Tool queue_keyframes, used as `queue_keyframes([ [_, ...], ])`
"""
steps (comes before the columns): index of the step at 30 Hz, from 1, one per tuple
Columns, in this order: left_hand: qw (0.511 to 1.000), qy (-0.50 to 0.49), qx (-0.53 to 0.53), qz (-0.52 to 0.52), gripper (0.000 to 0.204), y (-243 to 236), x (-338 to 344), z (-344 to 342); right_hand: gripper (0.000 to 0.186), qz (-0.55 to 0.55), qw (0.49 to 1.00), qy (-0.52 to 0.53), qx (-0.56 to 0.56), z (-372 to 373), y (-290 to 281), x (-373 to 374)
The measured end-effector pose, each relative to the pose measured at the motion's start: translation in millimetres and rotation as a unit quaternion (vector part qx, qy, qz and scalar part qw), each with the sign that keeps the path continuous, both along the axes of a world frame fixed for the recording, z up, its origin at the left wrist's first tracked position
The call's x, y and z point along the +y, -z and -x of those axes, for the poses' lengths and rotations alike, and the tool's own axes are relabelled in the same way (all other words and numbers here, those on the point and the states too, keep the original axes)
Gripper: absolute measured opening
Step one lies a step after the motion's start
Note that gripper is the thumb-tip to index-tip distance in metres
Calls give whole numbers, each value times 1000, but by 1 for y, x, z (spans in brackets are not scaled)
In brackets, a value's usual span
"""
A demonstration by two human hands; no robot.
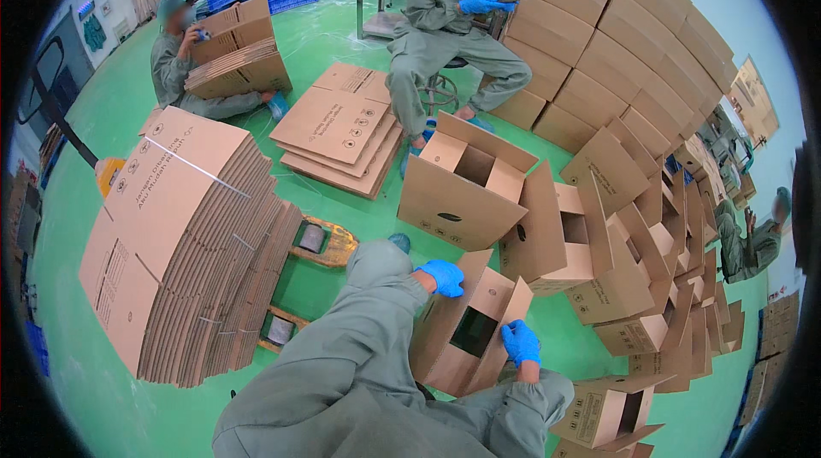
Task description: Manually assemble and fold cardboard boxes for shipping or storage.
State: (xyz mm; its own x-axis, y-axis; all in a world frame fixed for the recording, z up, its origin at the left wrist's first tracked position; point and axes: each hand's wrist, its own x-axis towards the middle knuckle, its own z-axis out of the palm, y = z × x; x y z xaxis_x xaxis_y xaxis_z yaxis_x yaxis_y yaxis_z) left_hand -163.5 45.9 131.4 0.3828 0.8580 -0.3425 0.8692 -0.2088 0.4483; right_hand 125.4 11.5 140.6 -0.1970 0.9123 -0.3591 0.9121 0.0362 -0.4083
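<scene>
An open cardboard box (pixel 445 334) stands between my legs. Its flaps are raised and a dark opening shows in the middle. My left hand (pixel 441 277), in a blue glove, is closed at the far left edge of this box. On the opposite side, my right hand (pixel 520 342), also gloved in blue, curls its fingers over the right flap. Just beyond stand two more opened boxes, one (pixel 457 201) straight ahead and another (pixel 556 240) to its right.
A strapped stack of flat cartons (pixel 171 236) sits on a yellow pallet jack (pixel 329 242) at left. Further off lies a smaller flat pile (pixel 342 120). Opened boxes (pixel 633 270) crowd the right, before a wall of closed cartons (pixel 599 39). Several other people sit nearby.
</scene>
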Motion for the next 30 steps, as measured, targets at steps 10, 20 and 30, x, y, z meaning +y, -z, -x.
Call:
queue_keyframes([
  [10,1000,3,24,17,39,2,1,-1,36,-5,1000,10,-26,1,-1,0],
  [20,1000,2,8,4,40,0,0,0,37,-17,1000,-2,-5,1,-2,0],
  [30,1000,6,-2,-4,39,-3,0,0,36,-9,1000,-14,-12,-1,3,1],
])
